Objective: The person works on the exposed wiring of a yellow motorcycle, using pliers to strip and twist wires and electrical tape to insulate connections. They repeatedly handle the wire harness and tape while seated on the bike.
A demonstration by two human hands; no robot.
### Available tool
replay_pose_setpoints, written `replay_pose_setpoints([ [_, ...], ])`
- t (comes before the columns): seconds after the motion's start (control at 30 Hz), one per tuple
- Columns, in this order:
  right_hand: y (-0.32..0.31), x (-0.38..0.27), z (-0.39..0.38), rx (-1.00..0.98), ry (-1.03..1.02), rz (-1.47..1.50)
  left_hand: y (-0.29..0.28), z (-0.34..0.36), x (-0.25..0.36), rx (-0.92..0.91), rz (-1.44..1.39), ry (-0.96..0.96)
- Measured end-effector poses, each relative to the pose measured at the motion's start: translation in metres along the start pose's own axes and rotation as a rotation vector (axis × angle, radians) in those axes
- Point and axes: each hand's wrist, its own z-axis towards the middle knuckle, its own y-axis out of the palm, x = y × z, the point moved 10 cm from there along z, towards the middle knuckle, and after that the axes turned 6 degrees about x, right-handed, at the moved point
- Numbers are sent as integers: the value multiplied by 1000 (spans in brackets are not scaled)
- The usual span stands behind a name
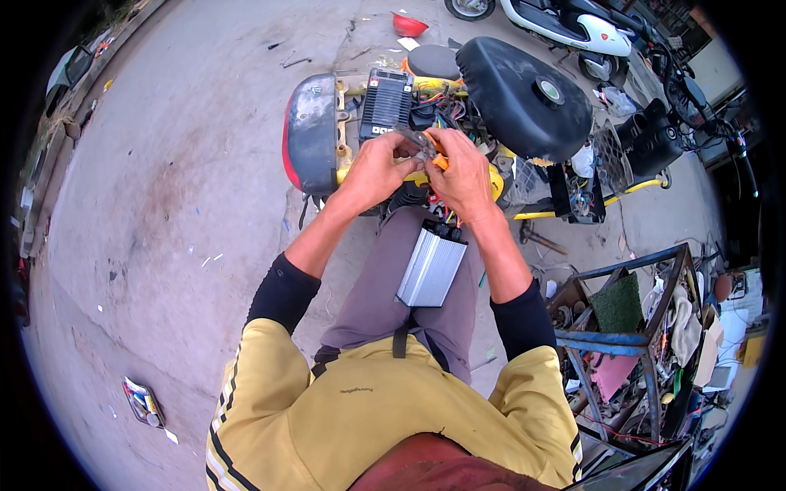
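Observation:
My left hand (378, 169) and my right hand (463, 173) meet above the opened body of a yellow-framed electric scooter. The left one is closed, its thumb and fingers pinching a small greyish piece (422, 141), whose kind I cannot make out. Closed too, the right hand grips a small orange piece (440, 161) right beside it; part of that is hidden by the fingers. Below the hands, a silver finned controller box (433, 268) rests on my lap, its black end toward the scooter's coloured wires (443, 214). A black finned box (386, 103) sits on the scooter frame.
A black scooter seat (524, 98) lies across the frame's right part. At the left end is a dark box with a red edge (311, 131). A hammer (542, 239) lies near a cluttered metal rack (610, 338). Farther off are a red bowl (408, 25) and a white scooter (565, 29).

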Motion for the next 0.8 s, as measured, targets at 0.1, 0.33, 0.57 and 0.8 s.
replay_pose_setpoints([
  [0.1, -5, 24, -6, -80, 270, 48, -1, 0, -7, 52, -72, 0],
  [0.33, -39, 12, -58, -251, 284, -366, 7, -5, -18, -34, -61, -39],
  [0.57, -34, 15, -81, -270, 295, -439, 12, -5, -14, -88, -50, -37],
  [0.8, -26, 19, -84, -292, 312, -436, 9, -6, -9, -59, -64, 2],
])
